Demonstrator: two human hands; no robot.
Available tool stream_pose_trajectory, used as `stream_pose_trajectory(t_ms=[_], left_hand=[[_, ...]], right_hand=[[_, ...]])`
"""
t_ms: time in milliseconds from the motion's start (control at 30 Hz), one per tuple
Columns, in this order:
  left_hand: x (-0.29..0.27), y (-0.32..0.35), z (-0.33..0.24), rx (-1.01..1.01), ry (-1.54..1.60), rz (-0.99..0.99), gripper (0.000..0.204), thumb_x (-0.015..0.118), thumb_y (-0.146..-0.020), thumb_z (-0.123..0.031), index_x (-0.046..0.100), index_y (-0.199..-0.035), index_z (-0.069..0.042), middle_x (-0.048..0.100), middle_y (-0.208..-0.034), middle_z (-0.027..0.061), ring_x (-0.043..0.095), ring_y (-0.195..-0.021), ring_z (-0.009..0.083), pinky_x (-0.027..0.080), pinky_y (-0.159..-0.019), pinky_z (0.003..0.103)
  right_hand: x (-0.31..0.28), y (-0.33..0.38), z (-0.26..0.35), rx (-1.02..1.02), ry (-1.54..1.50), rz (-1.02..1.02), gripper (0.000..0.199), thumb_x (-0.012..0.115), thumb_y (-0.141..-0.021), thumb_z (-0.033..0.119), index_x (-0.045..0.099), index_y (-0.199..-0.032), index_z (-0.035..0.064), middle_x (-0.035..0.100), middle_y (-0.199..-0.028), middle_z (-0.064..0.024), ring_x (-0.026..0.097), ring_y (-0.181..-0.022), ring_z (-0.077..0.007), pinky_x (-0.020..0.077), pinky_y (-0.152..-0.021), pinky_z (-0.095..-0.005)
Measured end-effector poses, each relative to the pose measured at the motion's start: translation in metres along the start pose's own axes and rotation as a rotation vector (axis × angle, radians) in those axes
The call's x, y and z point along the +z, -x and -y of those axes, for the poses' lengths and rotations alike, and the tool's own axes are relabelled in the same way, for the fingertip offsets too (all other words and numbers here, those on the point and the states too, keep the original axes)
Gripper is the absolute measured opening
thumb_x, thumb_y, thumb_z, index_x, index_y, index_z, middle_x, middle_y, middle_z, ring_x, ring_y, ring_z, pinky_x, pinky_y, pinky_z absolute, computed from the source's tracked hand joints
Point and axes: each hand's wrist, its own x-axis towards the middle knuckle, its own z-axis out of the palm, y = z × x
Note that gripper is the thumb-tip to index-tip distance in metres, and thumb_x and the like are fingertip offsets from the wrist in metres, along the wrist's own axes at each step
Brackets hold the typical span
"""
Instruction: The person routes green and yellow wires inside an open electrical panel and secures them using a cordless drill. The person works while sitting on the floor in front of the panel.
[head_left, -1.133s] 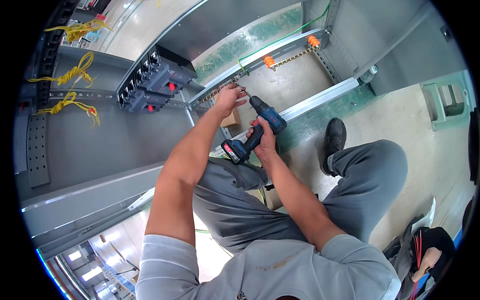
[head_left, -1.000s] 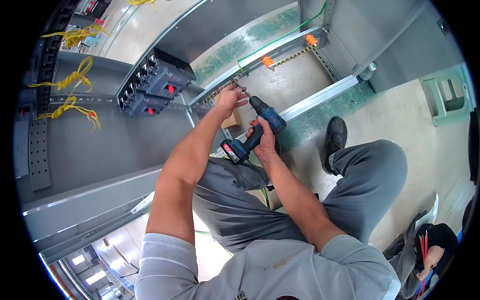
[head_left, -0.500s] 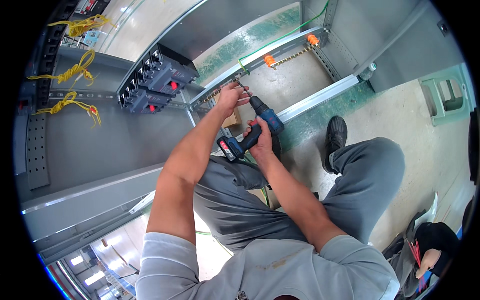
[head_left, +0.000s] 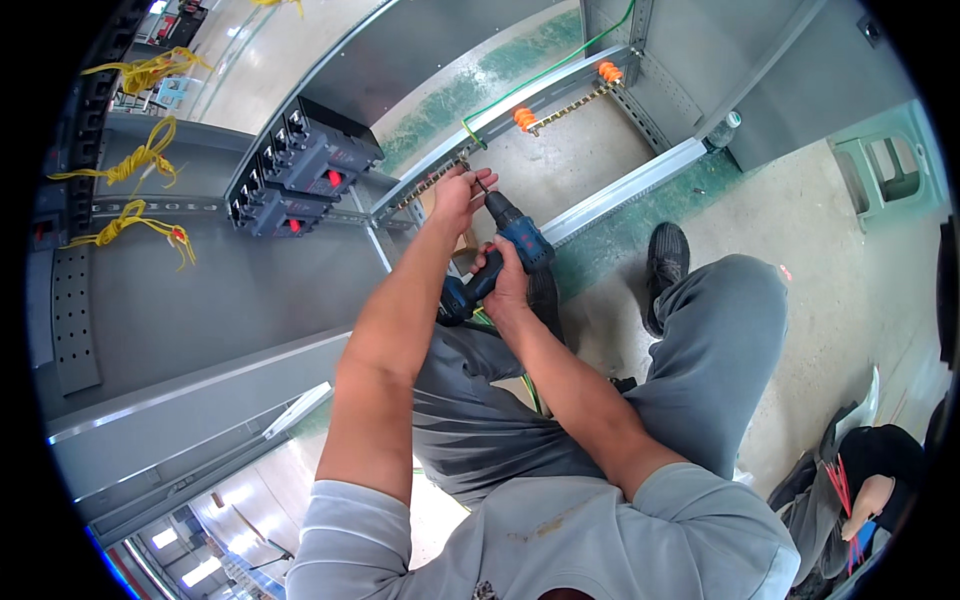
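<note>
My right hand (head_left: 510,282) is wrapped round the grip of a blue and black cordless drill (head_left: 527,243). Its chuck and thin bit point up and left, toward a brass terminal bar (head_left: 428,184) on the cabinet's metal rail. Beside the bit, my left hand (head_left: 457,200) reaches to the right end of that bar, fingers bent round the bit's tip; whatever they pinch is too small to make out. My left forearm covers part of the drill's battery. A green wire (head_left: 470,128) ends on the rail just above my left hand.
A second brass bar (head_left: 575,108) sits on orange insulators (head_left: 524,118) to the right. Dark circuit breakers (head_left: 310,170) and yellow wire bundles (head_left: 140,155) are at the left. The cabinet's lower rail (head_left: 630,190) crosses before my feet. A green stool (head_left: 885,170) stands far right.
The drill has turned slightly, and its battery has slid partly behind my left forearm. Both hands stay by the bar while the whole view shifts a little.
</note>
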Motion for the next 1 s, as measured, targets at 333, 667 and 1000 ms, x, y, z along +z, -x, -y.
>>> stream_pose_trajectory(t_ms=[333,667,1000], left_hand=[[-0.005,-0.052,0.022,-0.074,0.384,0.094,0.023,0.057,-0.1,-0.02,0.063,-0.109,0.0,0.07,-0.107,0.0149,0.068,-0.098,0.0263,0.056,-0.087,0.039],[-0.035,-0.09,0.038,-0.055,0.601,0.061,0.026,0.051,-0.106,-0.021,0.058,-0.117,0.001,0.069,-0.115,0.0181,0.069,-0.108,0.0272,0.057,-0.099,0.045],[-0.043,-0.102,0.048,0.067,0.605,-0.012,0.03,0.049,-0.106,-0.018,0.054,-0.123,0.007,0.068,-0.117,0.02,0.067,-0.109,0.0295,0.056,-0.1,0.046]], right_hand=[[-0.02,-0.023,0.007,-0.04,0.084,0.032,0.018,0.063,-0.091,0.028,0.061,-0.087,0.0104,0.06,-0.074,-0.0053,0.059,-0.066,-0.0172,0.0493,-0.066,-0.032],[-0.017,-0.005,0.003,-0.045,-0.028,0.075,0.025,0.071,-0.088,0.032,0.062,-0.084,0.0091,0.06,-0.073,-0.0021,0.058,-0.056,-0.0138,0.0481,-0.054,-0.029],[-0.022,-0.014,0.012,-0.036,0.029,0.064,0.023,0.072,-0.088,0.03,0.063,-0.084,0.0097,0.061,-0.073,-0.0015,0.057,-0.057,-0.013,0.0472,-0.054,-0.0304]])
